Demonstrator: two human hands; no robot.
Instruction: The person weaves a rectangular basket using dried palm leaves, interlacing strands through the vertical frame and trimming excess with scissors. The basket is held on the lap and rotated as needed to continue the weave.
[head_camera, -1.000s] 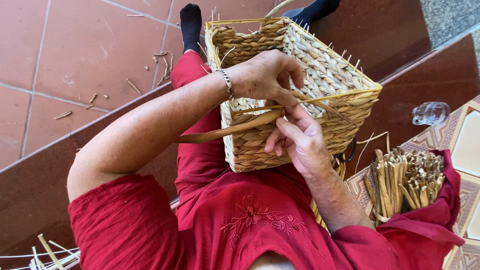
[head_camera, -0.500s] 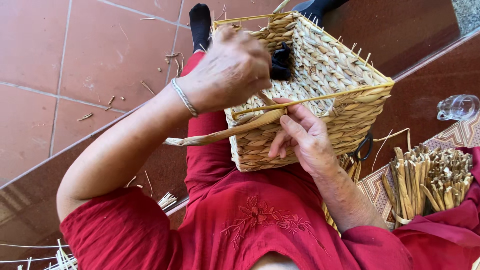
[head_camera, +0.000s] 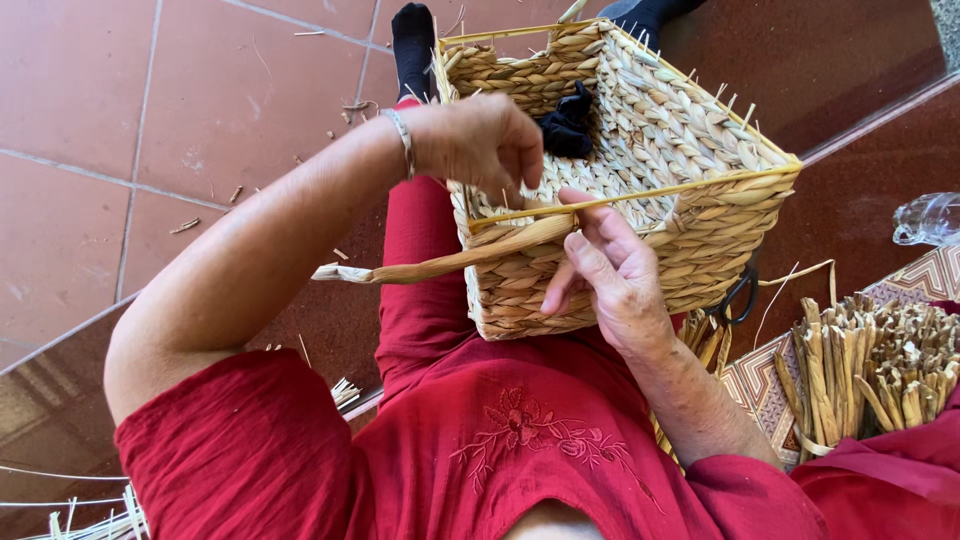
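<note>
Nearest the camera, the person's red blouse (head_camera: 480, 450) filled the bottom of the view, much as it had half a second earlier. Just beyond it the right hand (head_camera: 605, 275) lay against the near wall of the woven basket (head_camera: 640, 150), its fingers (head_camera: 590, 225) curled, with the thumb and forefinger pressed at the rim where a flat straw strand (head_camera: 440, 265) met the weave. That hand had scarcely shifted since the earlier frame; it kept the same place on the near side.

The straw strand ran leftward from the rim, dipped across the red trouser leg (head_camera: 420, 290) and ended in a frayed tip, lying much as before.

The left hand (head_camera: 480, 140) had moved. Half a second ago it was raised over the basket's far corner, its back toward the camera; it had since come down to the near left corner, fingers bunched together and dipping just inside the rim. Whether they pinched anything could not be told. A metal bracelet (head_camera: 402, 140) sat at the wrist.

The basket rested tilted on the lap, its opening facing up and away, in the same spot as earlier.

To the right, a bundle of dried stalks (head_camera: 880, 365) lay on a patterned mat (head_camera: 760, 385). Farther off, straw scraps (head_camera: 185, 227) dotted the red tiled floor (head_camera: 120, 110).
</note>
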